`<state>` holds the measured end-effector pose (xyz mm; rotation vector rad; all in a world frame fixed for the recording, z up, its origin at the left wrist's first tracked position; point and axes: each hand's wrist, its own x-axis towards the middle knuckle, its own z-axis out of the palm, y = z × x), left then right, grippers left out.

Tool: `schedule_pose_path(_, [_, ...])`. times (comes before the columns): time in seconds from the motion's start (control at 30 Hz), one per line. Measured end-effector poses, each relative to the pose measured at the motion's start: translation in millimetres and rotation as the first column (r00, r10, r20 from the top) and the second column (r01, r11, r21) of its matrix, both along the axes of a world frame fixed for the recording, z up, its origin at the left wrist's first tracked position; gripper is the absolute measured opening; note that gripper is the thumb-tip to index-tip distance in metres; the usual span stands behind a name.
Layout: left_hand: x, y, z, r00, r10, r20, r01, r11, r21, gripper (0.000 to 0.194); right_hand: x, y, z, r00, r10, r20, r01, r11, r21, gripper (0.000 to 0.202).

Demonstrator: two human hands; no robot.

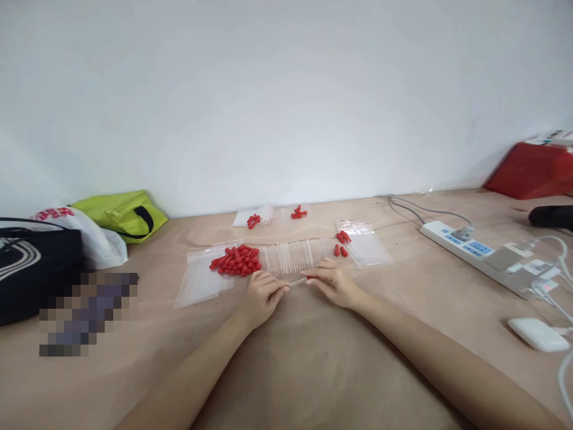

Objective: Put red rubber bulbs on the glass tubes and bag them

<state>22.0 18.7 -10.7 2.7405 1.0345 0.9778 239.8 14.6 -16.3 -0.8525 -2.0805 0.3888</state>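
My left hand (265, 296) pinches one end of a thin pale stick (296, 282). My right hand (335, 284) pinches a small red piece at the stick's other end; the fingers partly hide it. Just beyond the hands lies a row of thin clear sticks (295, 255). A pile of red pieces (236, 260) sits left of the row, partly on a clear plastic bag (199, 280). Several red pieces (342, 237) lie at the row's right end, by another clear bag (371, 248).
Two small groups of red pieces (253, 221) (298, 212) lie on bags near the wall. Black, white and lime green bags (123, 215) stand at left. A power strip (474, 254) with cables, a white case (537, 334) and a red bag (532, 171) are at right.
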Motion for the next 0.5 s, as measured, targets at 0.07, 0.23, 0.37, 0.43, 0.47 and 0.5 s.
schedule_pose_path(0.07, [0.2,-0.1,1.1,1.000,-0.017,-0.022,0.016,0.999,-0.052,0.018,-1.8,1.5,5.9,0.978,-0.050,-0.201,0.021,0.989,-0.146,0.017])
schedule_pose_path(0.23, [-1.0,-0.4,1.1,0.999,0.001,-0.053,-0.010,0.987,-0.159,0.028,19.2,24.8,31.9,0.848,-0.211,-0.486,-0.049,0.882,-0.468,0.024])
schedule_pose_path(0.37, [-2.1,0.2,-1.1,0.998,-0.033,-0.053,0.024,0.989,-0.149,0.017,56.7,48.9,60.9,0.789,-0.367,-0.493,0.059,0.843,-0.534,0.036])
schedule_pose_path(0.43, [-2.1,0.6,-1.7,0.998,-0.036,-0.050,0.029,0.989,-0.144,0.016,72.6,55.9,70.2,0.784,-0.484,-0.389,0.244,0.816,-0.524,0.043])
schedule_pose_path(0.47, [-1.9,0.8,-1.7,0.998,-0.036,-0.049,0.029,0.989,-0.143,0.016,78.8,58.4,72.1,0.779,-0.542,-0.316,0.341,0.788,-0.512,0.046])
schedule_pose_path(0.5, [-1.8,1.0,-1.6,0.998,-0.036,-0.050,0.028,0.989,-0.144,0.016,83.9,60.6,72.0,0.773,-0.591,-0.231,0.429,0.755,-0.496,0.047])
